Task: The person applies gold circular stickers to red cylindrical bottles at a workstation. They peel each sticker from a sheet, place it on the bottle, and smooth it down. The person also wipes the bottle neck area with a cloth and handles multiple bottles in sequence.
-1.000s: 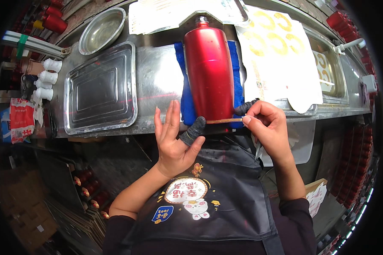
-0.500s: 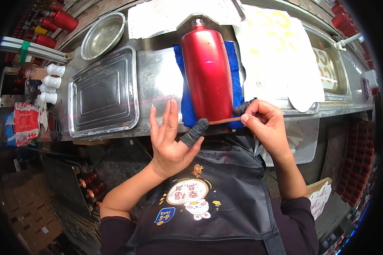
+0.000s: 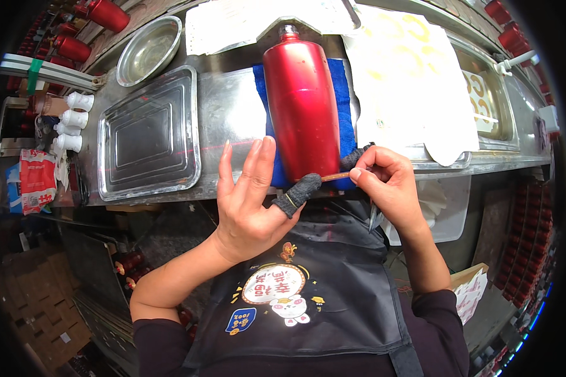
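A glossy red bottle (image 3: 303, 103) with a clear threaded neck lies on its side on a blue cloth (image 3: 343, 94), its base toward me. My right hand (image 3: 387, 185) pinches a thin brown strip (image 3: 336, 177) between thumb and index finger, at the base's right edge. My left hand (image 3: 251, 201) is open, its other fingers spread. Its index finger wears a dark knitted finger cover (image 3: 299, 193), whose tip meets the strip's left end by the base. Another dark cover (image 3: 357, 157) is on a right-hand finger beside the bottle. A pointed grey tool (image 3: 374, 217) hangs under the right hand, partly hidden.
On the metal bench are a rectangular tray (image 3: 148, 135) and a round metal bowl (image 3: 149, 50) at left. White sheets with yellowish curved shapes (image 3: 409, 81) lie at right, next to a shallow pan (image 3: 506, 125). White spools (image 3: 75, 119) stand far left. Red bottles line both sides.
My left fingertip has moved right along the base, so less of the strip shows between my hands. The right hand keeps its pinch. The whole view has shifted slightly.
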The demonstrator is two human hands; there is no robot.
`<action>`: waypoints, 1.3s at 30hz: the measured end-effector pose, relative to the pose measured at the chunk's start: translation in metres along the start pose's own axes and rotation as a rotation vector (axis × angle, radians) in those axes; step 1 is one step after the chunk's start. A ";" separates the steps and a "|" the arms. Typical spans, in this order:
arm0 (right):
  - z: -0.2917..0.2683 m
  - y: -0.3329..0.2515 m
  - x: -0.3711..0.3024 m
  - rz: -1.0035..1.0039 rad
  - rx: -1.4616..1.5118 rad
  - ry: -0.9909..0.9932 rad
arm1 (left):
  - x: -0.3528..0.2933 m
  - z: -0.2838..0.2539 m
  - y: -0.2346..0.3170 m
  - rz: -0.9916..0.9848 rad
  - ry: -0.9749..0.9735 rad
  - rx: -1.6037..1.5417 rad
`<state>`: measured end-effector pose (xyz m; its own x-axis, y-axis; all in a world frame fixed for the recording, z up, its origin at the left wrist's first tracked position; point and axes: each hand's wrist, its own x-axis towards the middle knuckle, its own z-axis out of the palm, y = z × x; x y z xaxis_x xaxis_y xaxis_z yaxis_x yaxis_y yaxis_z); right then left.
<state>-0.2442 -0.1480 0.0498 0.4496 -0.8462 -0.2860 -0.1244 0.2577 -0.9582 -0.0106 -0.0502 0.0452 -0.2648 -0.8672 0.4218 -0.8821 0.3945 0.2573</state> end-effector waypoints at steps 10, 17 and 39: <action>0.000 0.004 0.001 0.021 0.003 -0.013 | 0.024 0.002 0.006 0.067 0.093 0.027; 0.005 0.003 0.002 -0.044 -0.148 -0.014 | 0.036 0.019 0.011 0.021 0.112 0.020; -0.009 -0.024 -0.010 -0.055 -0.182 -0.041 | -0.030 0.025 -0.013 -0.062 0.065 -0.236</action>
<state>-0.2543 -0.1496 0.0752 0.4955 -0.8359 -0.2362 -0.2546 0.1202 -0.9595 -0.0013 -0.0366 0.0070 -0.1803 -0.8735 0.4523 -0.7787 0.4076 0.4769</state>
